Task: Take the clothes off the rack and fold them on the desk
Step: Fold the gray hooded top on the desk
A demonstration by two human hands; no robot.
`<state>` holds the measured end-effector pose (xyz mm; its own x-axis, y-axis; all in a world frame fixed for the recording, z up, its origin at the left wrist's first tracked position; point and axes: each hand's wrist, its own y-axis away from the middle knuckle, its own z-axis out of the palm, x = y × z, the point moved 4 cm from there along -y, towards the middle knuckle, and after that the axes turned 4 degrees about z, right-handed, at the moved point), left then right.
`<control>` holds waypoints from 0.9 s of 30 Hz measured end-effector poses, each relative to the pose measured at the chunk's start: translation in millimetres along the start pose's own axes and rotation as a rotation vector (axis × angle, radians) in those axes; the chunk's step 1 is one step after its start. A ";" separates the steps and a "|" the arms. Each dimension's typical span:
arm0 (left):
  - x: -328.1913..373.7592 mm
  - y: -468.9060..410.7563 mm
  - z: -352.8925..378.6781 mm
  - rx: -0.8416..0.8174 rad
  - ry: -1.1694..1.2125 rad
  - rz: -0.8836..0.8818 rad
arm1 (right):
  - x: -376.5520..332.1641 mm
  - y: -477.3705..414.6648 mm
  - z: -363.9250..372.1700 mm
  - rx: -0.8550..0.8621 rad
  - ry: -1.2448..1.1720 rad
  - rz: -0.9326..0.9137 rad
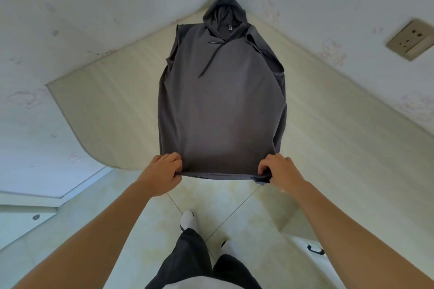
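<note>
A dark grey hoodie (220, 101) lies front-up on the light wooden desk (112, 105), its hood pointing into the far corner and both sleeves folded in under or behind the body. Its hem hangs at the desk's near edge. My left hand (164, 171) pinches the hem's left corner. My right hand (279, 171) pinches the hem's right corner, where a bit of fabric sticks out below the fingers. No rack is in view.
The desk fits into a corner between two pale walls. A beige wall socket (411, 38) sits on the right wall. Below the desk edge I see a tiled floor (246, 206), my legs in dark trousers and a white-socked foot (187, 219).
</note>
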<state>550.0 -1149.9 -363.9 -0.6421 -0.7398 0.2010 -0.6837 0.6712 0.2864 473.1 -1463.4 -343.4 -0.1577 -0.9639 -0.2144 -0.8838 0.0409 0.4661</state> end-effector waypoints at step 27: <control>-92.8 -188.3 -34.0 -0.195 0.031 -0.173 | 8.7 -191.9 -46.5 -0.148 0.019 0.245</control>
<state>750.1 -1209.2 -404.5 -0.5083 -0.8461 0.1608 -0.7009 0.5149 0.4935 661.8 -1491.9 -394.8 -0.3491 -0.9349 -0.0645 -0.7462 0.2357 0.6226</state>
